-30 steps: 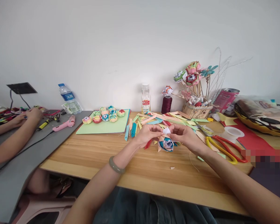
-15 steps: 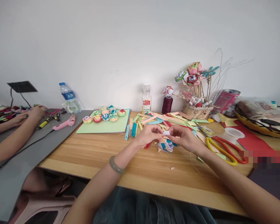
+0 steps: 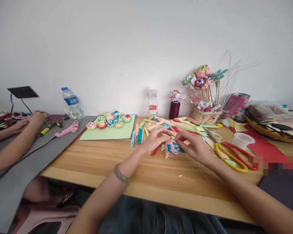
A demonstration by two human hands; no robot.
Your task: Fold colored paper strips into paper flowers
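Pinched nearly shut, the left hand (image 3: 156,142) and the right hand (image 3: 191,146) face each other just above the wooden table (image 3: 136,169), fingertips close but slightly apart. Between them they hold a thin white piece (image 3: 173,139), seen almost edge-on, 1 end in each hand's thumb and fingers. Right below those fingertips is the paper flower (image 3: 171,149), blue, lilac and peach, its top partly covered. From where I stand, I cannot tell whether any finger also grips it or whether it rests on the table. A grey-green bangle (image 3: 122,173) circles the left forearm.

Behind the hands spreads a heap of coloured paper strips (image 3: 158,124). Off to the left, small folded flowers (image 3: 110,123) sit clustered on a green sheet (image 3: 104,135). Beyond the right hand lie scissors (image 3: 235,158) with 1 yellow handle and 1 red. Near the wall stand a clear bottle (image 3: 152,106) and a dark purple spool (image 3: 174,110). Well apart, at the far left, are another person's 2 hands (image 3: 37,119).
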